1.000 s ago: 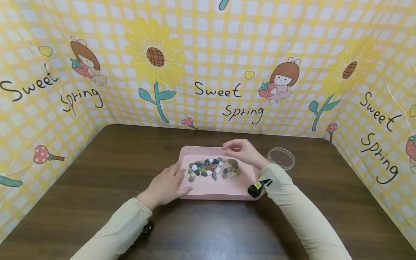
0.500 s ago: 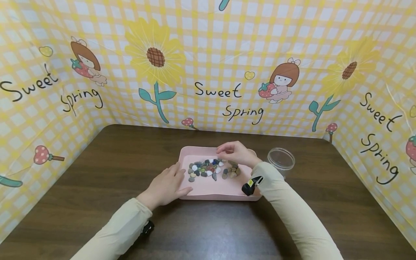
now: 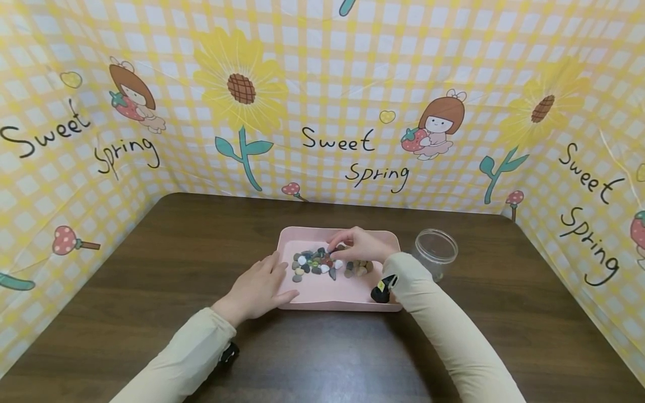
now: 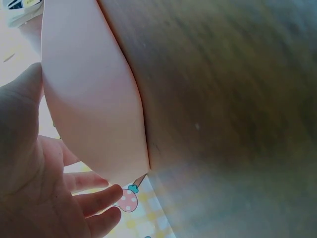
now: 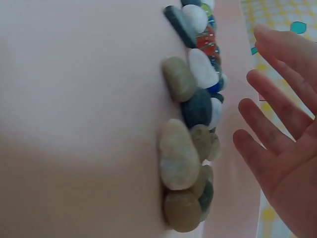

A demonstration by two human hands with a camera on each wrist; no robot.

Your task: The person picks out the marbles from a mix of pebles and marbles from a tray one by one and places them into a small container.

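Observation:
A pink tray (image 3: 322, 292) holds a spread of pebbles (image 3: 316, 269) in grey, white and brown, with a few glassy coloured pieces among them. My left hand (image 3: 256, 286) rests on the tray's left edge, thumb over the near corner; in the left wrist view its fingers (image 4: 96, 200) reach along the outside of the tray wall. Above the back of the pebbles is my right hand (image 3: 361, 246), fingertips pointing down at them. In the right wrist view its fingers are loosely extended beside a row of pebbles (image 5: 178, 156), and nothing shows in its grasp.
A clear round jar (image 3: 428, 271) stands just right of the tray, close to the right sleeve (image 3: 418, 282). A checked cloth (image 3: 332, 101) with flower prints hangs around the back and sides of the dark wooden table (image 3: 322, 358).
My right hand has moved left and down from the tray's back right towards the pebbles, uncovering more of the jar. The left hand has stayed in place.

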